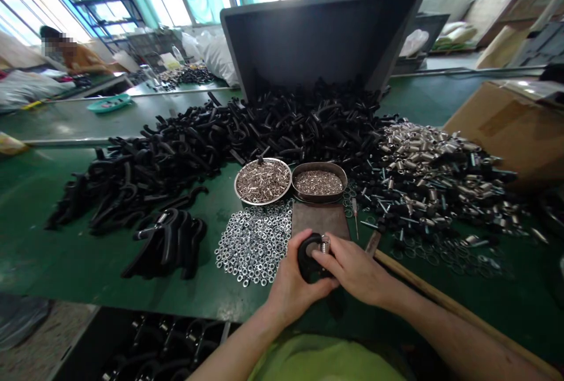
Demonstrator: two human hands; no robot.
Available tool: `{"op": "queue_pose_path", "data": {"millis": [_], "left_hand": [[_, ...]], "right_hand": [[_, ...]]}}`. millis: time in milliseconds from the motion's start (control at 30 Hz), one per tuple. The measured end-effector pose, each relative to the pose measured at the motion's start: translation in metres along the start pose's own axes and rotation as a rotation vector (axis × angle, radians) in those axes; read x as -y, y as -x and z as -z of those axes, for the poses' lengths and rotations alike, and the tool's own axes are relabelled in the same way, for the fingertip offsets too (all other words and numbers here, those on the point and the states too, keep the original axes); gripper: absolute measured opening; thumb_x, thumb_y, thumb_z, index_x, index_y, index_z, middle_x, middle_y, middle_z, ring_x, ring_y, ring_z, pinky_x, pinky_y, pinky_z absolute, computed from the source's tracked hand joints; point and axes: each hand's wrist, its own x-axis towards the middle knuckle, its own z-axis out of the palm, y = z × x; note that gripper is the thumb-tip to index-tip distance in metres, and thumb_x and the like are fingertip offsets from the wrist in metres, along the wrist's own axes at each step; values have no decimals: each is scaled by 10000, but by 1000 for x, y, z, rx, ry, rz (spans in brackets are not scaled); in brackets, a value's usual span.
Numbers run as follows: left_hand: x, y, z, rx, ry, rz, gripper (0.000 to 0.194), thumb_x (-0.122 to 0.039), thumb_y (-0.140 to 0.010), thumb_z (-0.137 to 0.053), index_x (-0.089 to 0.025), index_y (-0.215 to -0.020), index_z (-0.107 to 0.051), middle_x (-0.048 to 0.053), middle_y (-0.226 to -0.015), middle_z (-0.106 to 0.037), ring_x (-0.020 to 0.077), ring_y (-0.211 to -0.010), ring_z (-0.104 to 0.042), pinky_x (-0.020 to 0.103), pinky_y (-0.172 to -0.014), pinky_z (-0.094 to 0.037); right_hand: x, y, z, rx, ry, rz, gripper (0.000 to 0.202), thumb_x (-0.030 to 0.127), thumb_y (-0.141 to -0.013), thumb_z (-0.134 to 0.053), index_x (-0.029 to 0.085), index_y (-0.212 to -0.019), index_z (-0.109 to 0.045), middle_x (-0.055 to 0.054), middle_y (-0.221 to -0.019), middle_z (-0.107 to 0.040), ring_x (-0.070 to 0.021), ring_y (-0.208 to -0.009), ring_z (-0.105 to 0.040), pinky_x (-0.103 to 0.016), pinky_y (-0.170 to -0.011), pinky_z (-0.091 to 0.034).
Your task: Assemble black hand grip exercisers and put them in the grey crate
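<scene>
Near the table's front edge, my left hand (294, 278) is wrapped round a black curved part (305, 256). My right hand (352, 266) pinches a silver spring (325, 244) against the right side of that part. Just beyond both hands lies a flat brown-grey plate (321, 220). Loose silver nuts (251, 243) spread to the left of my hands. Behind them stand a round dish of small metal pins (263, 181) and an oval tin of tiny metal pieces (319, 182).
Black curved parts (185, 146) are heaped across the table, before a tipped grey bin (324, 34). Springs (414, 149) and black-headed screws lie right, by a cardboard box (511, 128). A hammer's wooden handle (423, 287) runs beside my right forearm. A person (73, 52) sits far left.
</scene>
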Motion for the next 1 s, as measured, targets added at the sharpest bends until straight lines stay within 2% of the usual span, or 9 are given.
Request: {"op": "queue_pose_path", "data": {"millis": [167,300,367,400,500,600,667,767,1000], "left_hand": [[8,-14,-1,97,-34,-66,756,-200,-600,-759,-240,-1258,-390,55,-1120,-589,220,-986,-594,327,-861,-454],[17,-43,3,145,-133,-48,728,-292,-631,-756,-243,-1268,-407,43,-1055,-615,216,-923,-604,330,-814,-460],[18,-64,17,95,-259,-111,614,-321,-684,-722,-236,-1235,-465,54,-1052,-618,215,-925,-595,335,-811,-455],[17,-76,28,32,-337,-154,530,-318,-714,-699,-224,-1197,-504,61,-1045,-619,213,-927,-589,337,-813,-451],[13,-105,68,-222,-635,-211,242,-255,-792,-616,-179,-1021,-598,74,-957,-625,209,-892,-575,337,-807,-439],[12,-123,98,-322,-922,-138,147,-220,-796,-605,-169,-932,-628,86,-946,-621,224,-898,-568,332,-795,-433],[15,-129,105,-297,-1031,-92,149,-231,-798,-604,-176,-933,-636,89,-957,-620,226,-901,-569,322,-780,-432],[21,-135,105,-272,-1080,-71,123,-247,-830,-558,-181,-879,-650,83,-909,-625,214,-863,-577,308,-755,-429],[25,-144,107,-300,-1060,-91,160,-247,-869,-493,-171,-836,-630,74,-877,-631,202,-842,-578,288,-746,-419]], "right_hand": [[-7,-9,-4,25,97,-50,203,257,-892,-377,143,-929,-540,-108,-881,-658,-206,-796,-621,-292,-684,-402],[-28,-30,4,82,240,-60,310,349,-913,-350,149,-910,-587,-124,-892,-678,-239,-821,-635,-319,-699,-414],[-35,-46,16,136,390,-64,386,428,-912,-349,163,-845,-620,-128,-859,-686,-266,-802,-642,-339,-681,-415],[-36,-56,22,141,452,-56,389,442,-908,-363,172,-834,-633,-121,-853,-689,-271,-801,-642,-340,-673,-415],[-27,-92,33,38,511,41,251,338,-897,-435,210,-878,-650,-68,-905,-689,-232,-855,-629,-309,-703,-415],[-9,-130,25,-73,504,149,192,254,-886,-468,218,-901,-656,-47,-963,-669,-198,-935,-599,-283,-780,-408],[1,-152,13,-92,508,165,180,263,-882,-486,212,-926,-653,-60,-997,-655,-207,-989,-577,-286,-805,-407],[8,-176,-3,-94,515,151,180,266,-867,-509,196,-967,-641,-89,-1047,-639,-223,-1018,-564,-296,-799,-415],[10,-188,-10,-82,507,120,226,243,-892,-440,176,-988,-633,-103,-1069,-643,-221,-990,-583,-305,-802,-412]]}}
